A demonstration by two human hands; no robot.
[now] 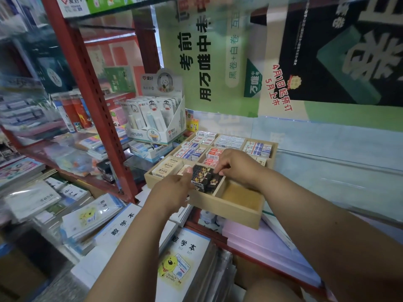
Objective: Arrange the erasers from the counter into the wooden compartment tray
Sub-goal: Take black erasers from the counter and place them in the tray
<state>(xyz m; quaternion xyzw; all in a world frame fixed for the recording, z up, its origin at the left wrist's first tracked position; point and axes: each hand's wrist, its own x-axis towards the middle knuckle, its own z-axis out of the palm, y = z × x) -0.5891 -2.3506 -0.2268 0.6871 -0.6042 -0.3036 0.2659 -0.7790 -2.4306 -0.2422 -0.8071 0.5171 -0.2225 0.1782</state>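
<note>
Head view shows a pale wooden compartment tray (229, 209) on the counter, its far cells packed with white boxed erasers (257, 148) and its near-right cell bare. Black-wrapped erasers with gold print (206, 177) lie in the near-middle cell directly between the hands, long axes running roughly near-left to far-right. Left hand (174, 188) has its thumb pressed on their left edge; right hand (236, 165) curls fingertips onto the far-right corner, equally near, with open room only rightward.
</note>
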